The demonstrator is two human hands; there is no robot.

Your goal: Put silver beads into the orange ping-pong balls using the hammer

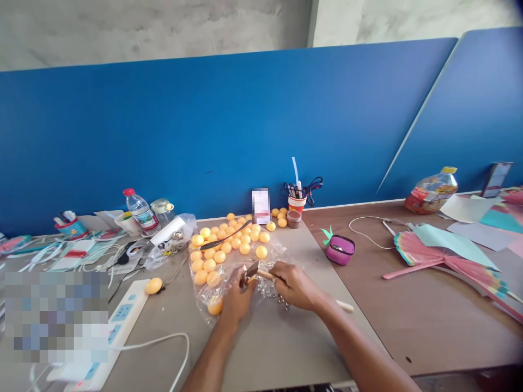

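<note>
My right hand [295, 284] is closed round the wooden handle of a small hammer [261, 274], whose metal head lies by my left fingers. My left hand [236, 299] is curled, pinching something small and shiny I cannot make out under the hammer head. Both hands rest over a clear plastic bag [204, 294] with several orange balls [223, 245] spread on and around it. Small silver beads [267, 291] lie between my hands. One orange ball [214, 306] sits just left of my left hand.
A white power strip [118, 321] with its cable lies at the left beside another orange ball [153, 285]. Water bottle [140, 210], cup of pens and scissors [297, 201], purple case [340, 249], paper fan [433, 256] and oil bottle [431, 190] stand around. Blue partition behind.
</note>
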